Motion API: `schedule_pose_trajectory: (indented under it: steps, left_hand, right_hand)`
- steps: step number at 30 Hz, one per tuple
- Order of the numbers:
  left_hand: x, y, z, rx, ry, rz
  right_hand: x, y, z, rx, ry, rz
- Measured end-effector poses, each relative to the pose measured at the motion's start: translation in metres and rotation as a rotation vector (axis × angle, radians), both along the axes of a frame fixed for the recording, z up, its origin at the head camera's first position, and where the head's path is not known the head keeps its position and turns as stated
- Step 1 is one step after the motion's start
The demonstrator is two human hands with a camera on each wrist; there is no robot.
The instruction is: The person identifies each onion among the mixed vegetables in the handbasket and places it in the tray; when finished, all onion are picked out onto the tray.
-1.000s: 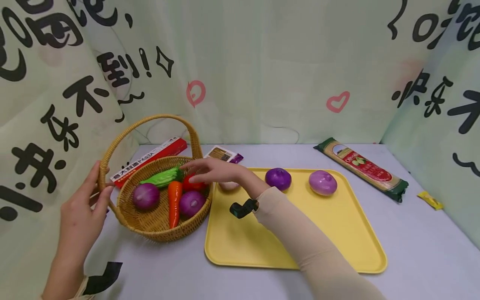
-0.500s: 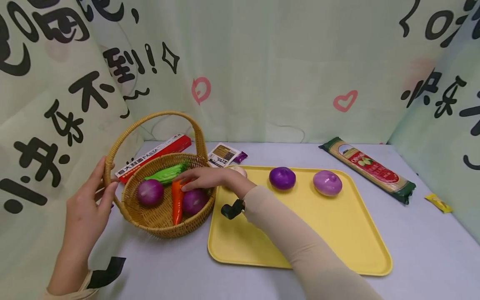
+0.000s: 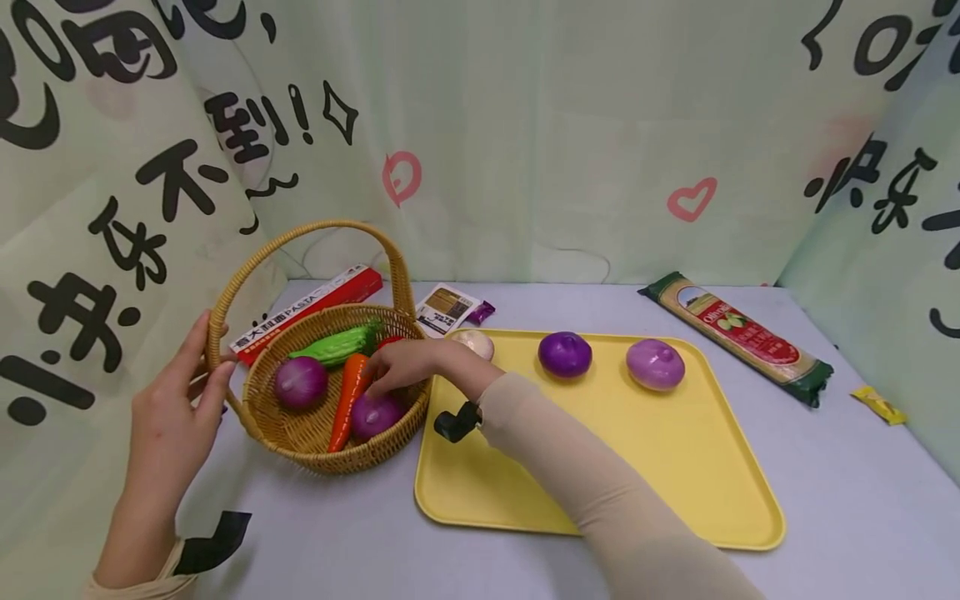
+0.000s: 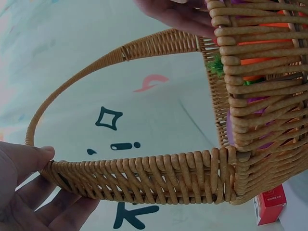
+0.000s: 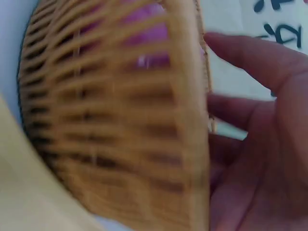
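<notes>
My left hand [image 3: 176,408] grips the side of the tall arched handle [image 3: 217,321] of a wicker basket [image 3: 300,460]. Thumb and fingers wrap that handle in the left wrist view. My right hand [image 3: 408,362] reaches over the right rim, fingertips right at a purple onion [image 3: 375,417]. In the right wrist view, its thumb and fingers are spread, with the fingertips hidden behind the rim. Beside that onion lean an orange carrot [image 3: 348,400], a second purple onion [image 3: 301,383] and a green ridged vegetable [image 3: 333,344]. A red tomato [image 3: 388,342] is mostly covered by my right hand.
A yellow tray [image 3: 600,483] bears a dark purple onion [image 3: 565,355], a lighter one [image 3: 655,365] and a whitish round item [image 3: 476,342]. Behind lie a red pasta box [image 3: 315,307], a small packet [image 3: 447,311] and a pasta bag [image 3: 735,333]. A yellow wrapper [image 3: 877,406] lies far right.
My right hand moves from above the tomato down toward the nearer onion. That onion shifts slightly left and forward, and the carrot tilts. The left hand keeps hold of the handle.
</notes>
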State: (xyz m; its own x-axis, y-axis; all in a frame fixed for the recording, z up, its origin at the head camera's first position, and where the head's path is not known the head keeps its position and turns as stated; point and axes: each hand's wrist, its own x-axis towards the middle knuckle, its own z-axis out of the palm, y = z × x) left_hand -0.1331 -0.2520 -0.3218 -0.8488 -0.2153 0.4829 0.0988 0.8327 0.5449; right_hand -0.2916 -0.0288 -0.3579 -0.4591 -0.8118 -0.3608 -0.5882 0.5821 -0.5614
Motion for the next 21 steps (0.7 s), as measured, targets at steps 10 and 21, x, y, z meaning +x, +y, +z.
schedule_pose_trajectory:
  steps: [10,21]
  left_hand:
    - [0.0,0.0,0.002,-0.002,-0.01,0.005]
    - [0.001,0.002,0.002,0.004,0.0,0.001]
  right_hand:
    - [0.009,-0.009,0.002,0.027,0.035,0.056]
    - [0.014,-0.006,0.008,-0.043,0.046,0.075]
